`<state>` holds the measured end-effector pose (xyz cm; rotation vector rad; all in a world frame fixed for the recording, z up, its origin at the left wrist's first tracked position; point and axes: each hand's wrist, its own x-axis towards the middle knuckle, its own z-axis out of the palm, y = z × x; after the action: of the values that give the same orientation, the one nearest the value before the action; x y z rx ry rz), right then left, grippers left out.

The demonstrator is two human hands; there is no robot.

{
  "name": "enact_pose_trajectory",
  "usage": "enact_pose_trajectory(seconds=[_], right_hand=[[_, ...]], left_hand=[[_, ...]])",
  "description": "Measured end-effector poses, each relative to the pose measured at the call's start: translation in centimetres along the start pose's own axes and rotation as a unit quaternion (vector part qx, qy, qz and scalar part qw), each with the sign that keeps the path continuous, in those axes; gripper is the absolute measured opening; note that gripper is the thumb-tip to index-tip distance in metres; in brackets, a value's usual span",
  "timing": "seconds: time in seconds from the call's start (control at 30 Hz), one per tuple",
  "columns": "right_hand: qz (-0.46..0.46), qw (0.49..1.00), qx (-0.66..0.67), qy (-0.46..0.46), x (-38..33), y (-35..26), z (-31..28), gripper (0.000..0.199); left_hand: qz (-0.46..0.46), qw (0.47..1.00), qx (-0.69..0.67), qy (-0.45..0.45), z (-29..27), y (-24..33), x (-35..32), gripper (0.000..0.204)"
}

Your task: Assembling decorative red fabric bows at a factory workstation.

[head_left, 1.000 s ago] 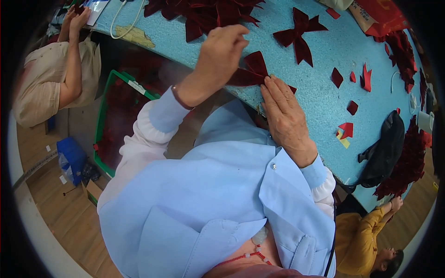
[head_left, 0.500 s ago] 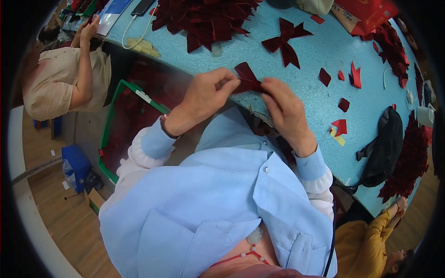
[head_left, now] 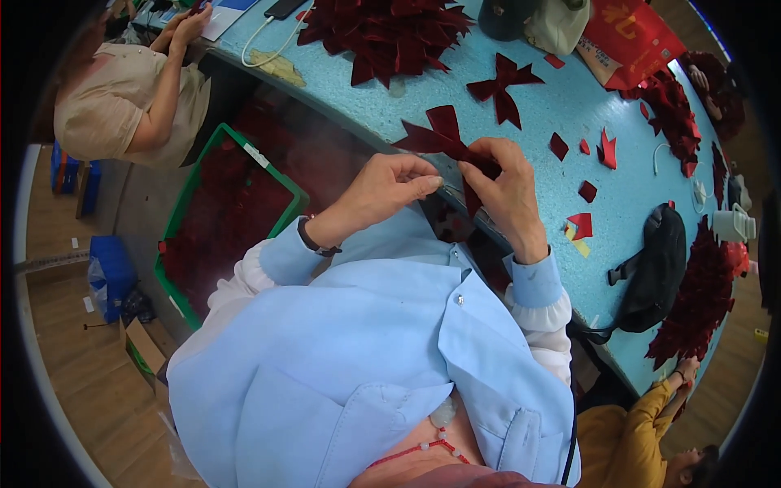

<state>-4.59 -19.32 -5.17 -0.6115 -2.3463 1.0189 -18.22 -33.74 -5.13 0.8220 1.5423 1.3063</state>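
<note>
A dark red velvet ribbon bow with pointed tails is held over the table's near edge. My right hand pinches it between thumb and fingers near its middle, and one tail hangs below the fingers. Just left of it, my left hand has thumb and forefinger pressed together; whatever is between them is too small to make out. A finished-looking red bow lies flat on the blue table beyond my hands. Behind it rises a large heap of red bows.
Red fabric scraps are scattered at right, near a black bag. More red bows are piled along the far right edge. A green-rimmed crate stands below at left. A co-worker in beige sits at left, another in yellow lower right.
The ribbon has been turned and now shows spread tails beyond my right fingers. My left hand has come away from it, and both hands sit slightly lower in view.
</note>
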Motion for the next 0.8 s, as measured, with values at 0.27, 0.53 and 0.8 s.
enact_pose_trajectory(seconds=[0.27,0.53,0.8], right_hand=[[-0.135,0.988,-0.020,-0.076,-1.7,-5.2,2.2,0.024],[-0.220,0.953,0.004,-0.207,-0.1,-9.3,9.1,0.029],[-0.242,0.968,-0.052,-0.049,3.2,-11.0,15.6,0.027]], left_hand=[[0.270,0.922,0.180,0.209,-7.4,2.2,-4.7,0.024],[0.032,0.956,0.187,-0.222,-13.9,1.6,-5.2,0.024],[-0.061,0.993,0.070,-0.071,-23.1,-4.2,-7.6,0.017]])
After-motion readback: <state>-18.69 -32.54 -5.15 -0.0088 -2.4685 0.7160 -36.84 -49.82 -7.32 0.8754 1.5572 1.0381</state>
